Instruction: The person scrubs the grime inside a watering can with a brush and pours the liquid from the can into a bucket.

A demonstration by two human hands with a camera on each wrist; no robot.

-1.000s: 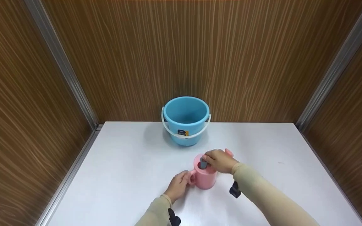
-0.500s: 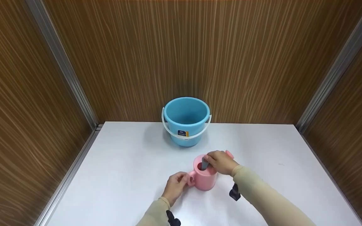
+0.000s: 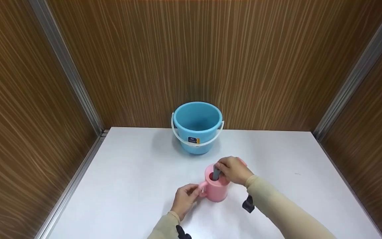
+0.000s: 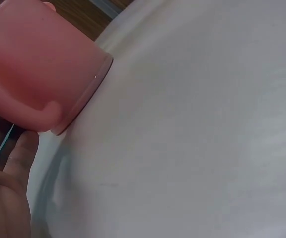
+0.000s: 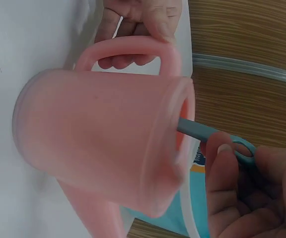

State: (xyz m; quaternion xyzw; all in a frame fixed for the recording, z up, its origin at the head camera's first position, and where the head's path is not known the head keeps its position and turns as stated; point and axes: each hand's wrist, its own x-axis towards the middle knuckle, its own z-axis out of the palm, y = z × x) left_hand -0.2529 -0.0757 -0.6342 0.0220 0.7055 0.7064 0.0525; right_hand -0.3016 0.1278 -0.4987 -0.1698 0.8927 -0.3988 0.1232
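A pink watering can (image 3: 216, 192) stands upright on the white table, its spout (image 5: 96, 210) pointing away from my left hand. My left hand (image 3: 184, 201) grips the can's handle (image 5: 125, 45), with fingertips showing through the loop in the right wrist view. Above the can, my right hand (image 3: 233, 170) pinches the upper end of a grey-blue tool (image 5: 197, 130) with a flat shaft and a hole near its end. The tool dips into the can's round top opening, and its lower part is hidden inside.
A light blue bucket (image 3: 196, 149) with a white carrying handle stands behind the can, near the back wall. Wood-patterned panels (image 3: 138, 66) enclose the white table (image 3: 121, 186) at the back and sides.
My left hand's fingers have shifted slightly on the can's handle. The tool in my right hand has changed its tilt a little inside the opening. The can and bucket stay in place.
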